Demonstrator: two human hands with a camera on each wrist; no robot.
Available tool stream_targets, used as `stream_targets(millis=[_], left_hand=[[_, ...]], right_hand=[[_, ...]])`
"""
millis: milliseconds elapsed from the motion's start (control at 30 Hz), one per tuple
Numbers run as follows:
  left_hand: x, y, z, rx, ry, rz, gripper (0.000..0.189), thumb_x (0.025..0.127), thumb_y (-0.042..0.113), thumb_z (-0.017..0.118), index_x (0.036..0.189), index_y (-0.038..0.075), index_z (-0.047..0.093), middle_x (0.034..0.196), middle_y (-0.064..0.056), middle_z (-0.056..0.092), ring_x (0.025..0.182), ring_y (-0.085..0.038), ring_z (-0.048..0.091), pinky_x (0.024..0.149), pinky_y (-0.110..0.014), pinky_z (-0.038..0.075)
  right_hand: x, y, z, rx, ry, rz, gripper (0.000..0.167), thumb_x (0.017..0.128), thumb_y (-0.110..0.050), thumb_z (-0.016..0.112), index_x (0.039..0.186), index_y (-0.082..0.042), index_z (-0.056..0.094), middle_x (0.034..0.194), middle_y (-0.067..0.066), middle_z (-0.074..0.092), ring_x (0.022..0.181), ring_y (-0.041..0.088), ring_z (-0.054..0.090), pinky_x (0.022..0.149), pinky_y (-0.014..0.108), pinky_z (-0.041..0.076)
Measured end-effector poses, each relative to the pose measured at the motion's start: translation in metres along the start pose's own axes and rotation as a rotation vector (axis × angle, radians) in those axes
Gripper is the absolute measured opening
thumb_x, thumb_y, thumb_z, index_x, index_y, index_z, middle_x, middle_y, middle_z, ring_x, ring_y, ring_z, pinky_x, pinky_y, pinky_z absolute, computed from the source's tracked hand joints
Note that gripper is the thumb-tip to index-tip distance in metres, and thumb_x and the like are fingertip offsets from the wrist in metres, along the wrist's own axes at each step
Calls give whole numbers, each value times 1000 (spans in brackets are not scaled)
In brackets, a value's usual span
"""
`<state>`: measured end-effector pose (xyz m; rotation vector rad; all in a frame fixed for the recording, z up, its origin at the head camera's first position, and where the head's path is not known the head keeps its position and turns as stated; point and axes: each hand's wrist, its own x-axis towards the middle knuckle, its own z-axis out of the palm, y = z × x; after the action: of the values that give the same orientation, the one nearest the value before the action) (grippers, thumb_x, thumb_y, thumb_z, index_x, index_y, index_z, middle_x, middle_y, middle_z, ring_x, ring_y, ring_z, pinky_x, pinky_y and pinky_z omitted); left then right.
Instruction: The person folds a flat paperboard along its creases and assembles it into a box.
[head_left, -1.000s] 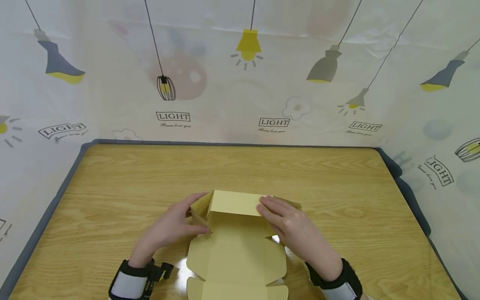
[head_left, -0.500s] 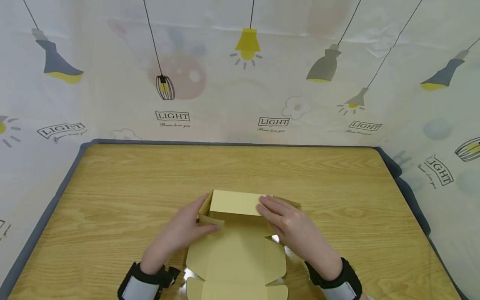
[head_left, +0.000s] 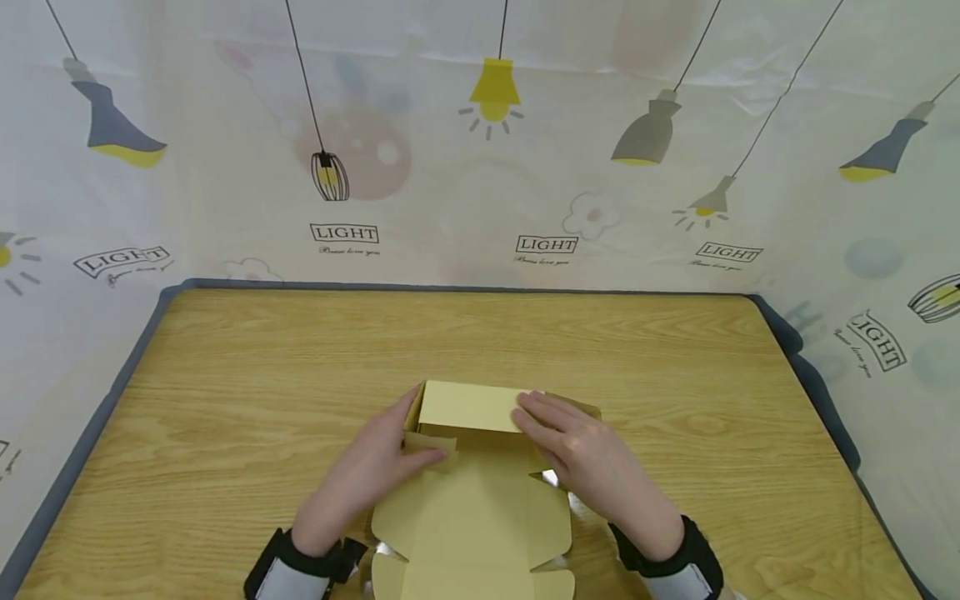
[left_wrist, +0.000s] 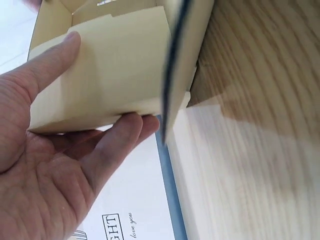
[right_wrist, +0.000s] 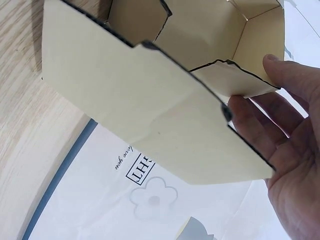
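A partly folded yellow-tan cardboard box (head_left: 480, 508) lies on the table before me, its far wall raised and folded over. My left hand (head_left: 375, 454) holds the far left corner, thumb on the near side of a small flap turned inward. The left wrist view shows that thumb on the pale side flap (left_wrist: 117, 60), with fingers behind and beneath it. At the far right corner, my right hand (head_left: 585, 450) grips the raised wall, its fingers lying over the top. A side panel (right_wrist: 135, 100) stands out in the right wrist view, partly in front of that hand.
The wood-grain table (head_left: 247, 358) extends behind and to both sides of the box. A white curtain (head_left: 450, 208) printed with lamps surrounds its far and side edges. Black bands with grey patches sit on both wrists. The box's near end runs out of the head view.
My left hand has moved right and folded the left flap inward, across the inside of the far wall. My right hand has stayed on the far right corner.
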<state>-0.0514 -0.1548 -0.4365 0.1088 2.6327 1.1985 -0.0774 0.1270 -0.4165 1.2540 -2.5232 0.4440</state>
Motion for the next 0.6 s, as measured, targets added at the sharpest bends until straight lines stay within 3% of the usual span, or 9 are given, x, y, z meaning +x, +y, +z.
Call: stream_targets(millis=[33, 133, 400, 600], left_hand=[[0, 1, 1, -3, 11, 3, 96, 86, 30, 82, 160, 4, 26, 158, -19, 43, 139, -38, 50, 115, -53, 42], [0, 3, 4, -15, 31, -4, 96, 85, 29, 82, 159, 2, 27, 160, -19, 40, 145, -39, 43, 119, -53, 37], [2, 9, 9, -10, 98, -31, 90, 85, 28, 83, 155, -1, 34, 146, -24, 55, 132, -41, 56, 110, -55, 47], [5, 10, 12, -15, 132, -42, 78, 86, 23, 82, 149, 2, 40, 139, -21, 61, 125, -37, 62, 102, -52, 53]], right_hand=[[0, 0, 0, 0, -3, 1, 45, 82, -1, 80, 126, -5, 71, 132, 14, 69, 120, 30, 68, 87, 33, 62], [0, 0, -1, -2, -11, 4, 45, 82, -1, 80, 126, -6, 71, 132, 14, 69, 121, 30, 68, 87, 33, 62], [0, 0, -1, 1, -29, 9, 45, 83, -1, 79, 127, -6, 71, 134, 15, 68, 122, 30, 67, 89, 33, 61], [-1, -1, -1, -2, -43, 10, 47, 82, 0, 80, 127, -7, 71, 135, 14, 68, 123, 30, 66, 89, 33, 61]])
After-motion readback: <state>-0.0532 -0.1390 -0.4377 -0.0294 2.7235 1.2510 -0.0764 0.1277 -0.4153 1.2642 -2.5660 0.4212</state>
